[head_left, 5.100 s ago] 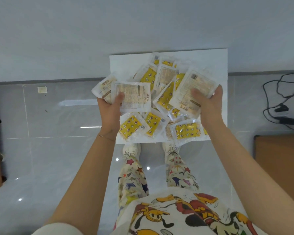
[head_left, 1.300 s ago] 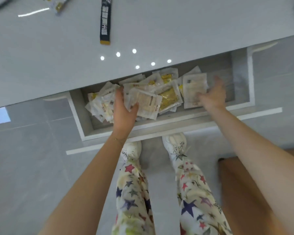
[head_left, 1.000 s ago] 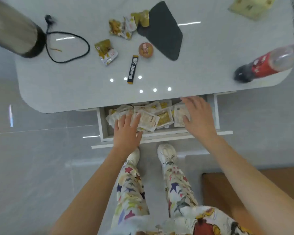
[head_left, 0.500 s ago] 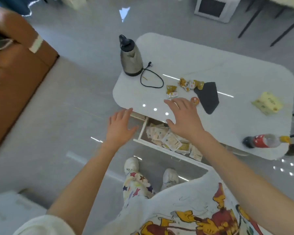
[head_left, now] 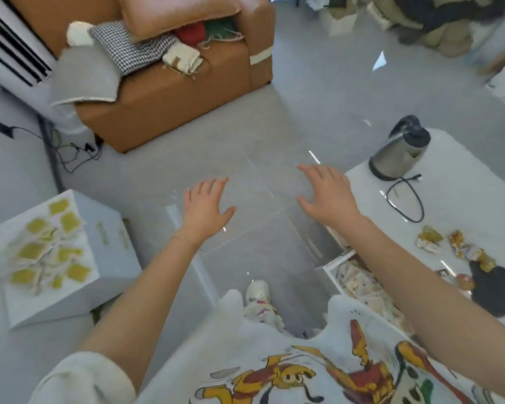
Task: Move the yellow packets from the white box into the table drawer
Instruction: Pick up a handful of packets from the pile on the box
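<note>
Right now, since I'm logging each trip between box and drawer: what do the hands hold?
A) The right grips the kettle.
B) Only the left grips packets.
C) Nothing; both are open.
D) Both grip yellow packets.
C: the left hand and the right hand are spread open above the floor, empty, while yellow packets lie on the white box.

A brown sofa [head_left: 169, 91] stands on the grey tiled floor [head_left: 245, 141], piled with a houndstooth cloth [head_left: 129, 45], a grey cushion [head_left: 85, 74] and something red [head_left: 190, 32]. Beside it are a white unit with black slats [head_left: 9, 51] and loose floor cables [head_left: 73, 150]. On the counter [head_left: 464, 185] stands a steel kettle [head_left: 397, 150], with a black cord [head_left: 405, 199], crumpled snack wrappers [head_left: 429, 242] and a black mat [head_left: 493, 287] nearby.
</note>
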A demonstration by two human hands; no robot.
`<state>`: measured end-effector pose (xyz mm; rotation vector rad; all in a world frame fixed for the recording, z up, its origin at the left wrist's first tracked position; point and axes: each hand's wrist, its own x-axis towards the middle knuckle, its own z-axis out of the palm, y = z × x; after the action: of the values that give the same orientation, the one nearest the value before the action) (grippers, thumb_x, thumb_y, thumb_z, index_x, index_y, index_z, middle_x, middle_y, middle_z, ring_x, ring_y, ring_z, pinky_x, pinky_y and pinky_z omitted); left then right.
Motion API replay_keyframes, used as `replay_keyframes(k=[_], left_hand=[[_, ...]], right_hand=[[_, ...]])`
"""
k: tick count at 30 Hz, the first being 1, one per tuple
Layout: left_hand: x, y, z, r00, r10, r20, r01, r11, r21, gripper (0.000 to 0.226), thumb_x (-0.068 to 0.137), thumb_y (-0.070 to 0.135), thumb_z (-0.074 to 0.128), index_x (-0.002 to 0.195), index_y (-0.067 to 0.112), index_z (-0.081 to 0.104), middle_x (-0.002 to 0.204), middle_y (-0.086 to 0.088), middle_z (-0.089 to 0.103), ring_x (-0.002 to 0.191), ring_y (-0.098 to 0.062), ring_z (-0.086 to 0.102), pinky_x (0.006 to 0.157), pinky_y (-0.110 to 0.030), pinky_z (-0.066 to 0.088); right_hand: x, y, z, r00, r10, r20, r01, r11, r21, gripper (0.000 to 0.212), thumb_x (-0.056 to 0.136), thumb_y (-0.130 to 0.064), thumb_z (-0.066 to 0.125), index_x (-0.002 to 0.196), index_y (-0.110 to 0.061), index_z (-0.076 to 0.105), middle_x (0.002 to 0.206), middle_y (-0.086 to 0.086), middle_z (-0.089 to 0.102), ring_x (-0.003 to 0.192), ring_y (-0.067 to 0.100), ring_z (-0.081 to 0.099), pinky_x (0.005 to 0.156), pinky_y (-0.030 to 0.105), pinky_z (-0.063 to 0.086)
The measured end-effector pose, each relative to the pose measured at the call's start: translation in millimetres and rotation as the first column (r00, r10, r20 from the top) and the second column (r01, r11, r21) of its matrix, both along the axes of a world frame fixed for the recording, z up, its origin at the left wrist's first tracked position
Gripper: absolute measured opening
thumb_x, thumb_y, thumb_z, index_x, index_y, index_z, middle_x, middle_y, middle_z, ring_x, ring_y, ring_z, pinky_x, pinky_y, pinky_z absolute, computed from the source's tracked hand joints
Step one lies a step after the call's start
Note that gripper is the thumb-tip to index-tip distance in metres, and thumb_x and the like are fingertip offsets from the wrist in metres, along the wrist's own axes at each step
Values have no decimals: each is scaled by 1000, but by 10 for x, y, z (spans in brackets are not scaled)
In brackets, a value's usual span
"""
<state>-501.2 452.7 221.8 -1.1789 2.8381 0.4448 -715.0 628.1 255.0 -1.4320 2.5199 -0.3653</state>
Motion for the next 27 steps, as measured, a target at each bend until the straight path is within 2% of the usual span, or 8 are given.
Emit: replay_keyframes(k=[7,13,19,23,27], left_hand=[[863,-735,96,970,238,-58,-238,971,1,76,88,46,59,151,25,24,152,-5,33,139,-27,28,114,-46,21],[1434,-1138,151,883,462,-84,-464,886,-4,76,88,46,58,152,26,21,152,-5,32,139,-27,28,114,-43,19],[1931,-1476,146,752,657,-53,-657,754,21,77,90,46,56,153,24,17,156,-4,25,143,-27,21,116,-44,17],[2170,-1679,106,609,792,-35,-792,610,35,76,90,47,54,153,27,17,159,-6,17,145,-29,18,117,-49,16],[2268,-1783,60,473,880,-36,-878,474,69,77,89,49,56,152,27,19,159,-6,18,145,-29,19,116,-49,17]], right_hand=[[481,-1359,74,979,201,-45,-197,977,76,69,86,-37,59,147,-24,31,138,6,48,129,30,40,103,39,28],[944,-2356,143,902,430,-21,-427,900,90,69,86,-36,60,147,-25,30,140,4,46,130,30,38,106,41,27],[1353,-3348,91,778,628,-8,-624,775,100,68,86,-36,59,146,-25,31,140,3,46,131,29,38,107,41,28],[1628,-4016,95,654,757,-5,-753,651,100,65,87,-34,58,146,-24,31,142,2,44,133,28,35,107,40,27],[1873,-4589,115,548,836,14,-832,543,110,67,86,-34,58,147,-25,30,141,2,43,133,27,34,109,40,25]])
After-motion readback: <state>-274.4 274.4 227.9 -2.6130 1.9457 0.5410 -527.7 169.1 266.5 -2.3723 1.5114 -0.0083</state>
